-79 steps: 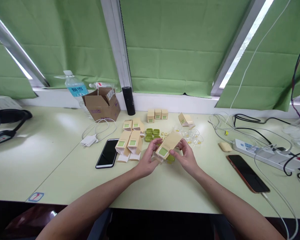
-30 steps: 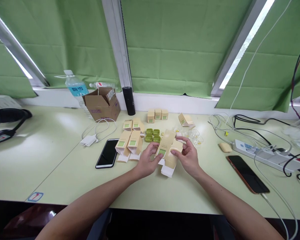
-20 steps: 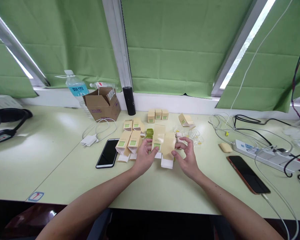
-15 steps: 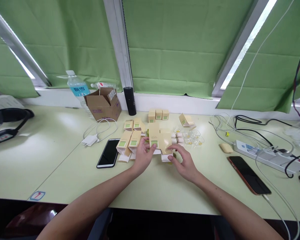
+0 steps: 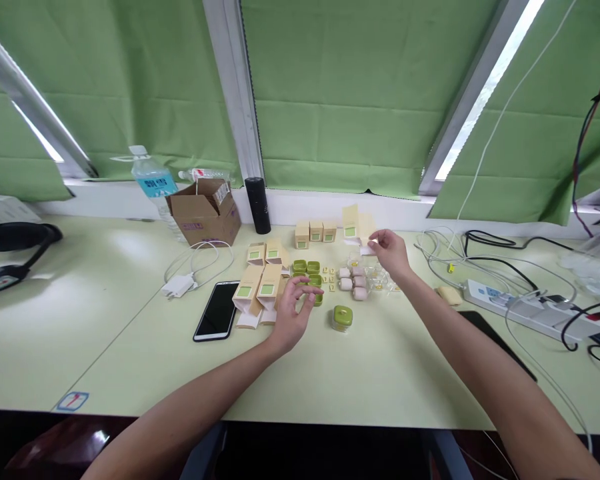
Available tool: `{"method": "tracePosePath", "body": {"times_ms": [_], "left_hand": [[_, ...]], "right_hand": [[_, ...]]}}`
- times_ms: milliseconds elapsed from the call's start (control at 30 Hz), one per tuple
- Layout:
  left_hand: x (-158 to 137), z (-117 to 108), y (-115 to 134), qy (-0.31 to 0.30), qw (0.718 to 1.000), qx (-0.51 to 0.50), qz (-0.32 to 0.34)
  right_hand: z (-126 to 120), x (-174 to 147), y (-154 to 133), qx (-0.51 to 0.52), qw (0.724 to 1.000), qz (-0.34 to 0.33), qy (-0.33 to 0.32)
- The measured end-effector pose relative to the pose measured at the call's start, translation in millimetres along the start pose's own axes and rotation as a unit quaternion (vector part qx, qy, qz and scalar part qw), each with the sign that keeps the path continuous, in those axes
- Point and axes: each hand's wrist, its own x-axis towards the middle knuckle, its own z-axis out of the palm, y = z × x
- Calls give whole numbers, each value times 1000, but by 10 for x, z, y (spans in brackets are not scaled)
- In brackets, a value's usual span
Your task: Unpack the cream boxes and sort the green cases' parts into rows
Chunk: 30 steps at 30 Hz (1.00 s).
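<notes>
At the back right, my right hand [image 5: 393, 253] pinches the lower edge of an open tan carton [image 5: 351, 223] with a green label and white inside. My left hand [image 5: 291, 317] is open, its fingers stretched over several small green lids [image 5: 300, 265] and partly covering them. A small clear container with a green lid [image 5: 342, 318] stands alone in front, between the two hands. To the right of the lids are tiny yellow pieces [image 5: 331, 271], several pale and pinkish small rounded pieces [image 5: 359, 281], and clear little containers [image 5: 379, 279], partly behind my right hand.
Several tan cartons [image 5: 249, 288] stand left of my left hand, beside a phone [image 5: 217, 311]. Three closed small boxes [image 5: 316, 231] stand at the back. Further out are a cardboard box [image 5: 203, 217], a black cylinder [image 5: 258, 205], a charger [image 5: 178, 285] and a power strip [image 5: 530, 311] with cables.
Right hand has moved up and right with the carton, away from the middle. The left hand has let go and its fingers have spread. The green lids and the lidded container are now uncovered.
</notes>
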Motion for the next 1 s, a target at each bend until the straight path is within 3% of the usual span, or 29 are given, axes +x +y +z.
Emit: {"method": "tracePosePath", "body": {"times_ms": [133,333,567,700,833,1000], "left_hand": [[-15,16,0,6,999,23,24],[4,-5,-12,14,997,64,39],[0,0,-3,17,996,81,34],[-2,17,-12,9,993,113,28],[-1,23,-38,2,990,139,32],[-8,25,-86,-6,990,139,35]], "right_hand": [[81,527,45,-80,996,43,1],[358,676,136,-192,979,60,-10],[244,486,76,-289,957,21,20],[134,139,-16,-322,941,-96,40],[69,-188,-21,-352,916,-193,4],[11,-143,67,-414,898,-120,-89]]}}
